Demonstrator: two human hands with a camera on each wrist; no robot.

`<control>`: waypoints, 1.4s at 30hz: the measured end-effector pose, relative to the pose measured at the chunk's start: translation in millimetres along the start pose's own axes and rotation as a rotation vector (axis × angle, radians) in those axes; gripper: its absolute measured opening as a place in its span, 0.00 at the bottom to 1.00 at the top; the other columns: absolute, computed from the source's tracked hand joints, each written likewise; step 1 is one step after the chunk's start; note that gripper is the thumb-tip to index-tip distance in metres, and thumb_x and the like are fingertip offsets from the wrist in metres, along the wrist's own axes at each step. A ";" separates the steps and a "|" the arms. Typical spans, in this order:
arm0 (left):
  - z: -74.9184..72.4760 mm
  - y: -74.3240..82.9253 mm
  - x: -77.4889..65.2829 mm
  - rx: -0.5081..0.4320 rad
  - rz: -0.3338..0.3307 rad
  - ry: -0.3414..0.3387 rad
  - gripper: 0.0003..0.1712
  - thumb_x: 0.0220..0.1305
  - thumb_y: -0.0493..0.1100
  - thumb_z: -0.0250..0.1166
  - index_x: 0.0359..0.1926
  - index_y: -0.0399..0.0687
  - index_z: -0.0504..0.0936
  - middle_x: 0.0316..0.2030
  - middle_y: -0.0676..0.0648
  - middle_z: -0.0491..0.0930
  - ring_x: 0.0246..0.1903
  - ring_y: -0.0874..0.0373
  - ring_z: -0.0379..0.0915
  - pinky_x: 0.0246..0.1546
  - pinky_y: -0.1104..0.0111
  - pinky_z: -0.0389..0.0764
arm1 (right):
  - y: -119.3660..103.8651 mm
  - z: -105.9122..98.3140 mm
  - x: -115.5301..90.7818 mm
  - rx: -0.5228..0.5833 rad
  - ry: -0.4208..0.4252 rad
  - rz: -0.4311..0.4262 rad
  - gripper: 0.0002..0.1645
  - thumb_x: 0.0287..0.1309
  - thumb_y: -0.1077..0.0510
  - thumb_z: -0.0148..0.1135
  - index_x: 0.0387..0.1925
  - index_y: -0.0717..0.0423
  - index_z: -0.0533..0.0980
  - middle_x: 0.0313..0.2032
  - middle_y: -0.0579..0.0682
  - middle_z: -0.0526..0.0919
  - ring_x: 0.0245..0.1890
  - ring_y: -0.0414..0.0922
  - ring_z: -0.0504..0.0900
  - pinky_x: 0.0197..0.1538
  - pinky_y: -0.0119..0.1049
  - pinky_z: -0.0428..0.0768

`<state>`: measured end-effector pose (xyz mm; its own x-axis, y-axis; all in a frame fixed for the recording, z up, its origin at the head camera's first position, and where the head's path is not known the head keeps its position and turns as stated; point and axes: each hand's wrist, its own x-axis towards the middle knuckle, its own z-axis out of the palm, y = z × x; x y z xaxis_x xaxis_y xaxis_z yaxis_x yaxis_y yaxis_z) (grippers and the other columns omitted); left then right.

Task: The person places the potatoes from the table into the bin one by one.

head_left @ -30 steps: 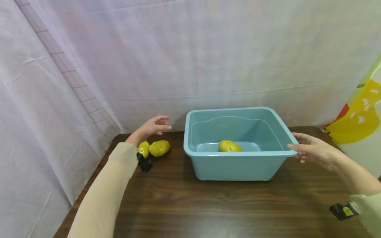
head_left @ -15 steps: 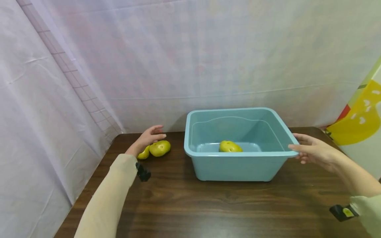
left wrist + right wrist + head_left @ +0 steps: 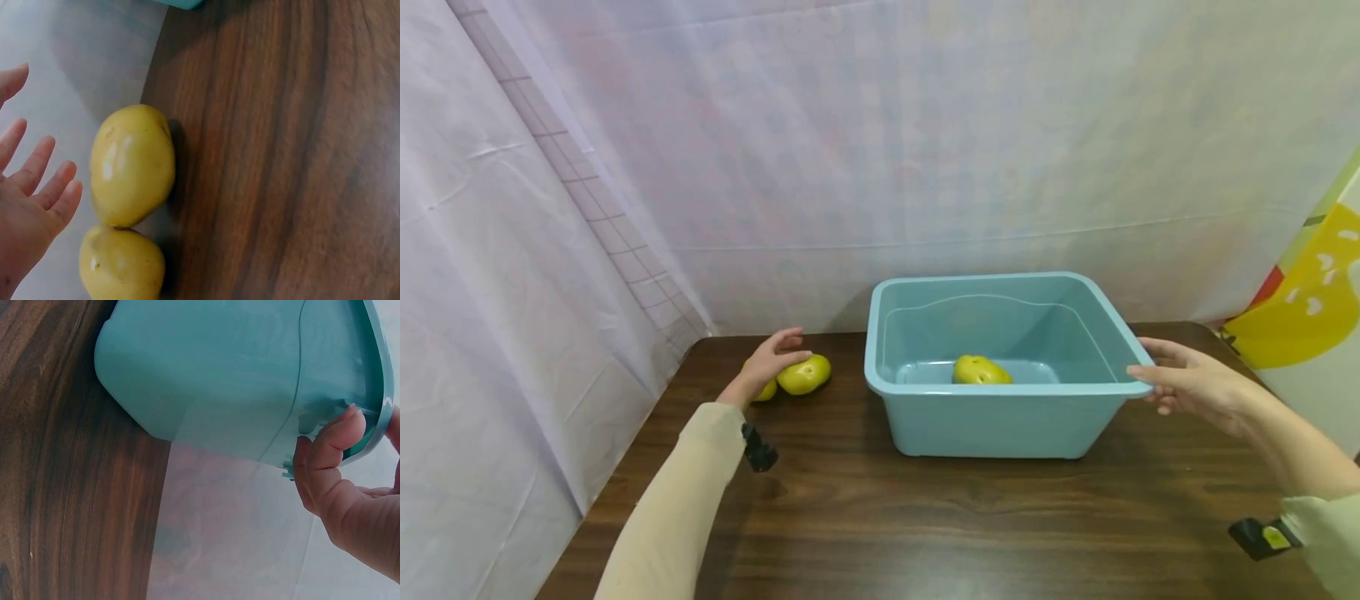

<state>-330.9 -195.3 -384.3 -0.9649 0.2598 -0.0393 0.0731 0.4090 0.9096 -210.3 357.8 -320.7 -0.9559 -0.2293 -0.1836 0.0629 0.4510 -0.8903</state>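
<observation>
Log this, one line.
left hand: holds nothing, near two potatoes on table | right hand: grips rim of blue tub | in tub: one potato

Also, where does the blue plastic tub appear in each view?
Head: the blue plastic tub stands right of centre.
Left wrist: only a sliver of the tub, at the top edge, left of centre.
Right wrist: the tub spans the upper middle, its rim in the right hand.
Shared landmark: the dark wood-grain tabletop.

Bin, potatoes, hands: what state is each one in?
Bin: upright, uncovered.
Potato in bin: lying, underside hidden.
Left hand: fingers parted, holding nothing.
Right hand: gripping bin's rim.
Left potato: on table, partly hidden by left hand in head view.
Right potato: on table, beside left one.
</observation>
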 end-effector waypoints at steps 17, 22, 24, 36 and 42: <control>8.6 -15.7 2.2 0.146 0.049 -0.004 0.39 0.61 0.43 0.61 0.68 0.40 0.53 0.67 0.33 0.51 0.65 0.38 0.47 0.62 0.47 0.54 | 2.4 -0.2 1.7 0.007 -0.008 -0.017 0.39 0.67 0.55 0.46 0.66 0.67 0.38 0.29 0.44 0.78 0.27 0.42 0.75 0.32 0.33 0.77; 12.5 -21.9 2.9 0.360 0.080 0.035 0.40 0.58 0.44 0.62 0.67 0.39 0.55 0.66 0.34 0.53 0.64 0.38 0.50 0.60 0.46 0.57 | 3.2 0.1 2.2 0.012 -0.009 -0.015 0.40 0.67 0.55 0.47 0.67 0.67 0.38 0.29 0.44 0.79 0.27 0.42 0.75 0.32 0.33 0.78; 14.0 -22.4 2.7 0.414 0.085 0.049 0.40 0.57 0.44 0.63 0.67 0.38 0.56 0.65 0.34 0.54 0.63 0.38 0.50 0.59 0.46 0.57 | 3.6 0.3 2.5 0.012 -0.009 -0.020 0.39 0.67 0.55 0.46 0.66 0.67 0.38 0.29 0.44 0.79 0.27 0.42 0.76 0.31 0.33 0.78; 18.5 -24.9 4.0 0.487 0.068 0.065 0.39 0.55 0.46 0.64 0.65 0.42 0.61 0.64 0.35 0.58 0.61 0.37 0.52 0.57 0.44 0.56 | 3.9 -0.4 1.6 0.004 -0.005 -0.029 0.38 0.67 0.56 0.46 0.66 0.67 0.39 0.31 0.45 0.79 0.27 0.43 0.76 0.31 0.33 0.77; 22.4 -26.4 5.0 0.481 0.073 0.053 0.39 0.56 0.45 0.64 0.66 0.40 0.60 0.63 0.34 0.59 0.60 0.36 0.51 0.57 0.46 0.56 | 3.2 -0.4 1.3 -0.003 -0.003 -0.024 0.38 0.67 0.56 0.46 0.66 0.67 0.40 0.31 0.45 0.79 0.27 0.43 0.76 0.31 0.33 0.77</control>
<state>-332.0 -185.2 -417.7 -0.9634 0.2632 0.0503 0.2375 0.7522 0.6146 -211.4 359.3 -323.6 -0.9563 -0.2426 -0.1631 0.0387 0.4480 -0.8932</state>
